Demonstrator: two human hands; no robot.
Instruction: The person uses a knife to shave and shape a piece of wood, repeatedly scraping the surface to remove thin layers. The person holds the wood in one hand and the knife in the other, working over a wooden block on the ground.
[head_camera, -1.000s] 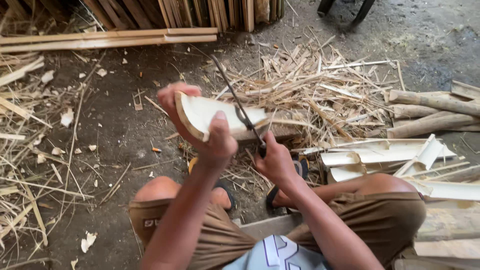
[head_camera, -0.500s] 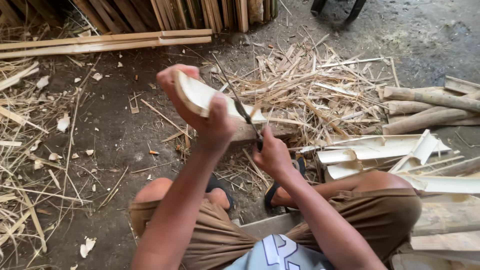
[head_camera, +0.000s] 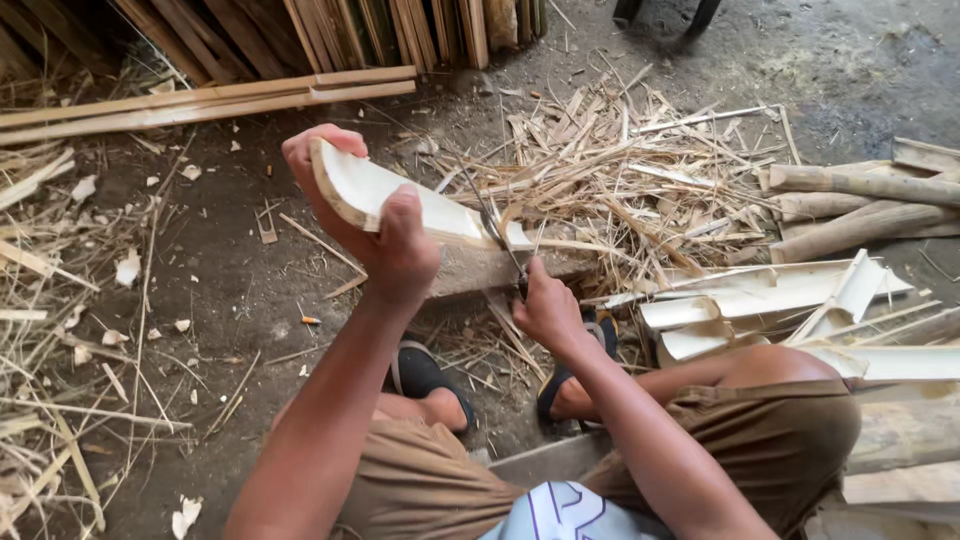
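Bamboo slat: pale, curved, split; left hand gripping.

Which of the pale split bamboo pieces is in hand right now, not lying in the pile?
The curved split piece gripped by the left hand, its far end against the knife held by the right hand. The others lie stacked at right.

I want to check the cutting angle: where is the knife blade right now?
In the head view, centre frame, the knife is gripped by the right hand, its blade biting the near end of the curved bamboo piece held by the left hand, over the wooden block.
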